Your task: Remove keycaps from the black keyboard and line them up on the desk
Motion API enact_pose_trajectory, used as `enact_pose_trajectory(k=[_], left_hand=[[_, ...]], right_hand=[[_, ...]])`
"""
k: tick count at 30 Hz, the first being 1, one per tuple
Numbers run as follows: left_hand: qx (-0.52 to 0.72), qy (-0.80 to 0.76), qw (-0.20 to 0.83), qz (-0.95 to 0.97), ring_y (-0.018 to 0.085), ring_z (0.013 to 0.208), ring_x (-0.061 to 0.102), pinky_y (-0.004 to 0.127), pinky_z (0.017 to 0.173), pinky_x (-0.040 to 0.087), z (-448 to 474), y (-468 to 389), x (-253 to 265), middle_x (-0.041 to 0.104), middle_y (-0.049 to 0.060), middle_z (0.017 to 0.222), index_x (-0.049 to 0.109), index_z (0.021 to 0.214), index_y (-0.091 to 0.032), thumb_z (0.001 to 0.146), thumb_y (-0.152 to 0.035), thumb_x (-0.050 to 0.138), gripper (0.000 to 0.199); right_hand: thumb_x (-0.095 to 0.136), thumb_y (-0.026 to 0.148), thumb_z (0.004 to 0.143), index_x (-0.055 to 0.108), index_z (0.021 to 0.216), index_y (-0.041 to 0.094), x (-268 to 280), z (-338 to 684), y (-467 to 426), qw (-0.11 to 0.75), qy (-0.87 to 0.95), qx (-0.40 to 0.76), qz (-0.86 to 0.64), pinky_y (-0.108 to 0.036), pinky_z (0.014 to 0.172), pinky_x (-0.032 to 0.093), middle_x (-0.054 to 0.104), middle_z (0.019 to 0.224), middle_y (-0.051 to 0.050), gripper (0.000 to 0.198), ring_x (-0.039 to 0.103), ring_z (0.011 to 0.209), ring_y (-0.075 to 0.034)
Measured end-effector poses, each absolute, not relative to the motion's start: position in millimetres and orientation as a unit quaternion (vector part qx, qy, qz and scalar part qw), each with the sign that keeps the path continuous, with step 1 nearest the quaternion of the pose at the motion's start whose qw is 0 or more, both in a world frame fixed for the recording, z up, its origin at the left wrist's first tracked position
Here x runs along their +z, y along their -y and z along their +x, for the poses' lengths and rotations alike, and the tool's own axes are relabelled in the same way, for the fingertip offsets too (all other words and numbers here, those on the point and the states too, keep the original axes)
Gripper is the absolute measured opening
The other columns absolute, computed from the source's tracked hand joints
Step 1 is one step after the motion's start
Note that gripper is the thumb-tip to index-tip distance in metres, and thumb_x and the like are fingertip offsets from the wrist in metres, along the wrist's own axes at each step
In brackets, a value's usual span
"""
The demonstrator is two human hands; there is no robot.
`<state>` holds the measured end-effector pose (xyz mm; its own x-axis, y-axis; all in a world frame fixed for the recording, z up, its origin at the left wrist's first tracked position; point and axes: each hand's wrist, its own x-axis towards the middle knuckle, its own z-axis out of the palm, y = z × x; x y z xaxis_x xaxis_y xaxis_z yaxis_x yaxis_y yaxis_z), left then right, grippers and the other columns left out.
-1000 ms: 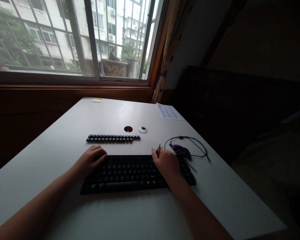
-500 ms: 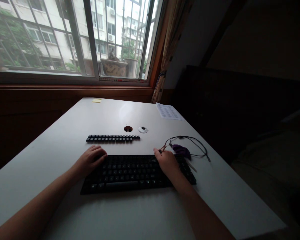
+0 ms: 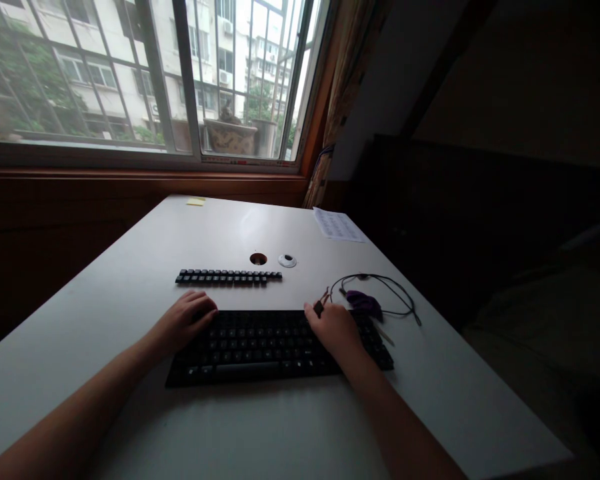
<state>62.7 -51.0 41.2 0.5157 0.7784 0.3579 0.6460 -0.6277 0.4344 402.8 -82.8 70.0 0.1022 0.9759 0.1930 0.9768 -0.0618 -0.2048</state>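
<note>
A black keyboard (image 3: 260, 348) lies on the white desk in front of me. My left hand (image 3: 193, 317) grips its far left corner, fingers curled over the edge and thumb on the keys' side. Over the right part of the keyboard, my right hand (image 3: 334, 325) is closed on a keycap puller (image 3: 325, 295), whose two thin copper-coloured prongs point up and away. A small dark block (image 3: 319, 308), like a keycap, shows by the thumb and forefinger. Behind the keyboard, loose black keycaps (image 3: 225, 277) are lined up in two rows.
A purple cloth (image 3: 364, 302) and a looped black cable (image 3: 397, 283) lie right of the keyboard. A thin light stick (image 3: 384, 335) rests on its right side. Farther back are a cable hole (image 3: 259, 259), its white cover (image 3: 287, 261), a printed sheet (image 3: 339, 225) and yellow notes (image 3: 195, 201).
My right thumb and fingers have shifted slightly left, and the dark block between them shows more fully. My left hand keeps its hold on the keyboard's corner. The camera view has shifted a little.
</note>
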Motion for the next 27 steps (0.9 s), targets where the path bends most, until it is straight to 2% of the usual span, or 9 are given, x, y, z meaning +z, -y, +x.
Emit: enact_pose_trajectory(k=[6, 13, 23, 27], left_hand=[[0.267, -0.416, 0.122, 0.861, 0.023, 0.087, 0.053, 0.036, 0.080, 0.043, 63.3, 50.9, 39.7, 0.061, 0.004, 0.086, 0.062, 0.086, -0.020, 0.096, -0.034, 0.047, 0.023], [0.264, -0.410, 0.116, 0.865, 0.022, 0.086, 0.053, 0.036, 0.080, 0.043, 61.6, 49.0, 37.4, 0.061, 0.004, 0.086, 0.061, 0.087, -0.020, 0.096, -0.033, 0.048, 0.021], [0.263, -0.410, 0.121, 0.865, 0.022, 0.086, 0.052, 0.036, 0.080, 0.044, 61.7, 49.7, 39.0, 0.061, 0.004, 0.086, 0.062, 0.087, -0.019, 0.097, -0.034, 0.047, 0.023], [0.263, -0.402, 0.112, 0.870, 0.021, 0.086, 0.052, 0.035, 0.079, 0.044, 61.0, 49.0, 38.1, 0.061, 0.004, 0.085, 0.062, 0.087, -0.019, 0.097, -0.034, 0.046, 0.024]], right_hand=[[0.047, 0.040, 0.095, 0.074, 0.079, 0.014, 70.5, 388.9, 86.2, 0.100, 0.669, -0.049, -0.735, -0.029, 0.063, 0.045, 0.072, 0.075, -0.016, 0.040, 0.070, 0.068, -0.023], [0.045, 0.042, 0.095, 0.075, 0.077, 0.015, 71.0, 394.6, 81.0, 0.104, 0.670, 0.003, -0.735, -0.028, 0.061, 0.042, 0.073, 0.075, -0.015, 0.045, 0.070, 0.071, -0.024], [0.043, 0.038, 0.095, 0.073, 0.077, 0.015, 64.3, 413.6, 72.6, 0.176, 0.665, 0.093, -0.720, -0.026, 0.067, 0.041, 0.074, 0.079, -0.014, 0.042, 0.070, 0.082, -0.024], [0.044, 0.040, 0.094, 0.072, 0.072, 0.017, 63.0, 414.8, 72.7, 0.204, 0.666, 0.088, -0.712, -0.027, 0.067, 0.040, 0.073, 0.075, -0.014, 0.042, 0.069, 0.080, -0.025]])
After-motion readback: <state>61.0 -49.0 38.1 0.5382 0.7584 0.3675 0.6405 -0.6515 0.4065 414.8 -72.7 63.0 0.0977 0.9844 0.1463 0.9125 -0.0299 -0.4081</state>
